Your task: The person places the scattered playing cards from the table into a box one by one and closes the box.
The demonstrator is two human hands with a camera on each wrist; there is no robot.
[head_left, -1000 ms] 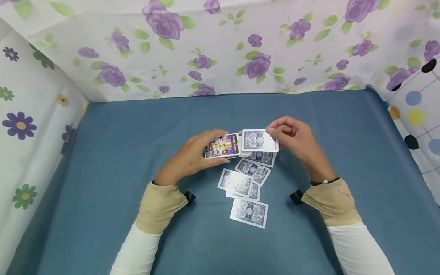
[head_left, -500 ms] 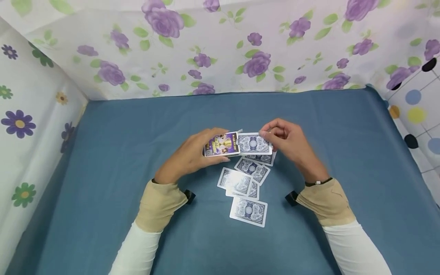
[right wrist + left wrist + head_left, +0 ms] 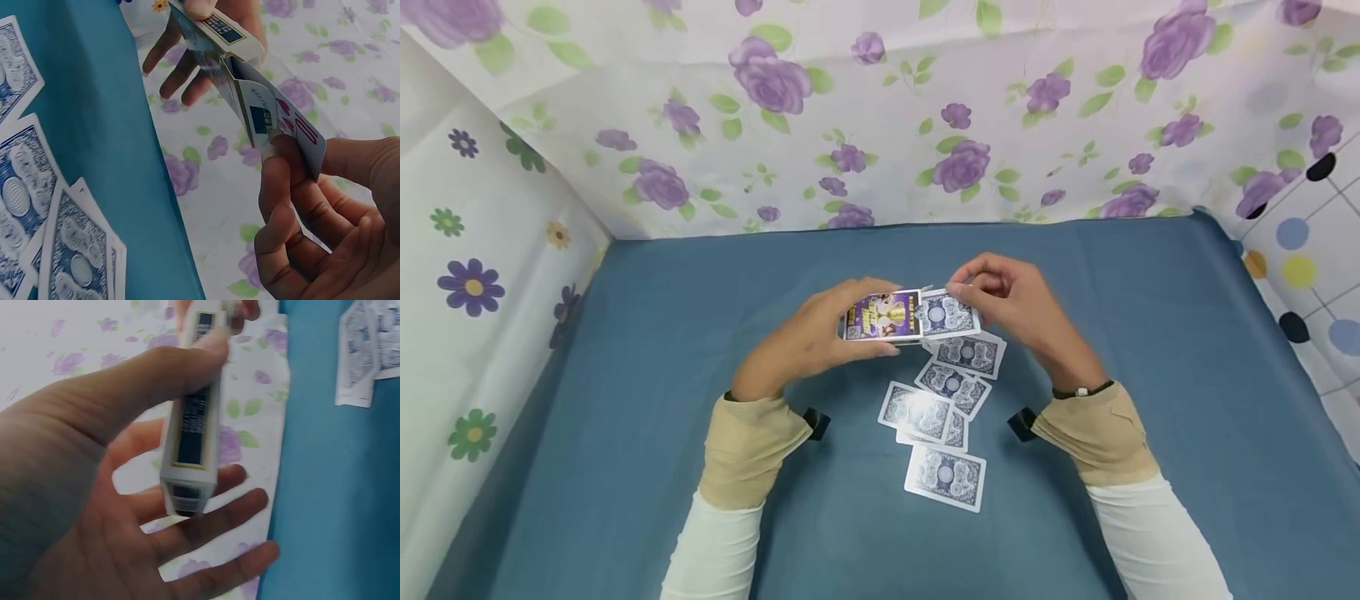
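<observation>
My left hand [image 3: 808, 342] grips a small card box [image 3: 882, 317] with a purple printed face, thumb on one narrow side and fingers on the other. The box's right end is open, its flap folded out. A playing card [image 3: 950, 313], blue-patterned back up, sticks partway out of that end. My right hand [image 3: 1011, 300] pinches the card's outer end between thumb and fingers. In the right wrist view the card's face shows red marks, and its inner part is hidden in the box [image 3: 215, 37]. In the left wrist view the thumb presses the box's dark-labelled narrow side [image 3: 194, 425].
Several playing cards lie face down and partly overlapping below the box, among them a lone nearest card [image 3: 946, 477]. They rest on a blue cloth [image 3: 662, 375]. Flowered white sheets [image 3: 910, 108] hang at the back and sides.
My right hand has moved left toward the box. The card it pinches has slid from outside the box's mouth to partly inside. My left hand and the box stay nearly in place.
</observation>
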